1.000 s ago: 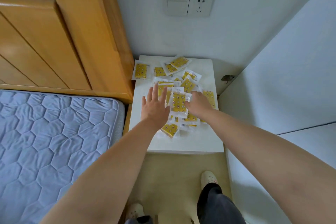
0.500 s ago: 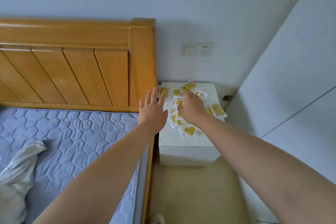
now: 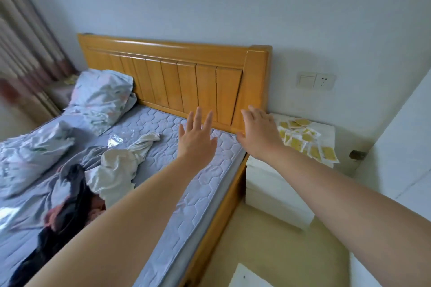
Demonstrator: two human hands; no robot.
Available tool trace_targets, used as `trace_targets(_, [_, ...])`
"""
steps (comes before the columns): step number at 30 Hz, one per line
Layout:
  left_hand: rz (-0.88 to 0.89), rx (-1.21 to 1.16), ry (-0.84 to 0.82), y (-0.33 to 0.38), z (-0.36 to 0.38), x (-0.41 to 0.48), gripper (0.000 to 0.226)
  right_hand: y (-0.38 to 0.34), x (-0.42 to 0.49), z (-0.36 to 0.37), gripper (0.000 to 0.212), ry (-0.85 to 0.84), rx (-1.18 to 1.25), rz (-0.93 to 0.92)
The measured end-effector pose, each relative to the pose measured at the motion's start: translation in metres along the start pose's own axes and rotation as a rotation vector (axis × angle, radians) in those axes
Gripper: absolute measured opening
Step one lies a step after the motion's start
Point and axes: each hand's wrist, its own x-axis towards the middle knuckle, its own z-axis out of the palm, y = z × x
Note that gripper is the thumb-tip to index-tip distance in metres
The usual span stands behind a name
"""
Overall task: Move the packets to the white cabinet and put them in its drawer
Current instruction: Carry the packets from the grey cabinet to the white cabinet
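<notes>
Both hands had lifted off the packets, fingers spread and empty: left hand over the mattress, right hand by the headboard. The packets stayed scattered on the white cabinet surface, none stowed yet.

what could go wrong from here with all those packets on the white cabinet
1. The packets lie loose and overlapping, some at the edge of the white cabinet; a sweeping grab may knock them to the floor.
2. The left hand and right hand are open and empty, and the view is turned toward the bed, so a blind reach may scatter the pile.
</notes>
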Motion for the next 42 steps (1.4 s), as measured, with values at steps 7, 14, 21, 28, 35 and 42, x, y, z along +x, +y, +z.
trace_targets(7, [-0.253, 0.042, 0.114, -0.091, -0.082, -0.165, 0.070, -0.161, -0.083, -0.021, 0.059, 0.003, 0.026, -0.293])
trace_targets(14, [-0.462, 0.154, 0.241, -0.200, -0.155, -0.386, 0.071, -0.351, -0.211, -0.033, 0.059, 0.135, 0.107, -0.530])
trace_targets(21, [-0.689, 0.370, 0.304, -0.305, -0.233, -0.673, 0.070, -0.572, -0.393, -0.030, 0.062, 0.198, 0.070, -0.890])
trace_targets(28, [-0.900, 0.476, 0.445, -0.393, -0.281, -0.887, 0.066, -0.764, -0.539, -0.036, 0.061, 0.252, 0.190, -1.133])
trace_targets(35, [-0.992, 0.532, 0.450, -0.490, -0.289, -1.014, 0.073, -0.917, -0.624, -0.003, 0.058, 0.272, 0.295, -1.298])
trace_targets(42, [-1.045, 0.651, 0.328, -0.600, -0.322, -1.113, 0.078, -1.057, -0.674, 0.030, 0.057, 0.202, 0.361, -1.366])
